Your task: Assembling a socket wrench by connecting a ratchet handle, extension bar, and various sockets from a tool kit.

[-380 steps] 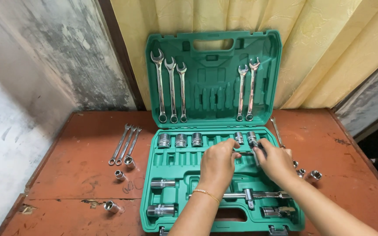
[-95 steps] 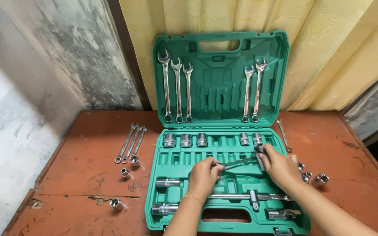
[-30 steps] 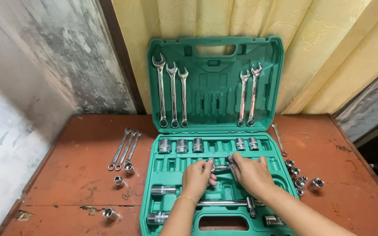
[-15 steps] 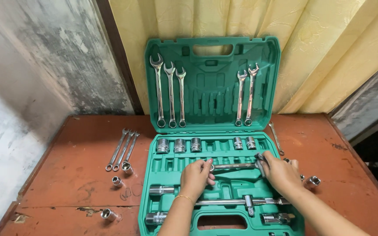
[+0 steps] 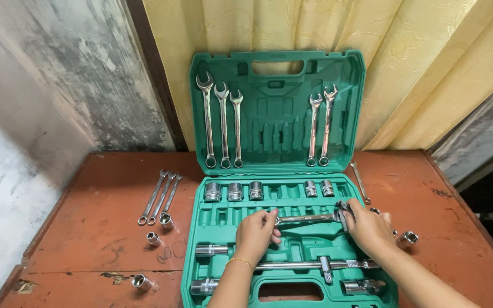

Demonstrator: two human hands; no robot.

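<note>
An open green tool case [image 5: 218, 212] lies on a worn red-brown table [image 5: 104, 228]. A chrome ratchet handle [image 5: 306, 217] lies across the middle of the case's tray, and both my hands hold it. My left hand [image 5: 256, 232] pinches its left end. My right hand [image 5: 367, 227] grips its black head end at the right. Above them a row of sockets [image 5: 235, 191] sits in the tray. Below, a sliding T-bar [image 5: 315, 264] rests in its slot. Several combination wrenches [image 5: 222, 122] are clipped in the upright lid.
Three loose wrenches [image 5: 161, 197] and a few sockets [image 5: 154, 238] lie on the table left of the case. More sockets [image 5: 409, 237] and a thin wrench [image 5: 359, 182] lie to its right. A yellow curtain [image 5: 429, 68] hangs behind, and a stained wall [image 5: 41, 85] stands left.
Over the last second my right hand slid from the middle of the tray out to the right, and the ratchet handle now lies level across the tray. My left hand stayed put.
</note>
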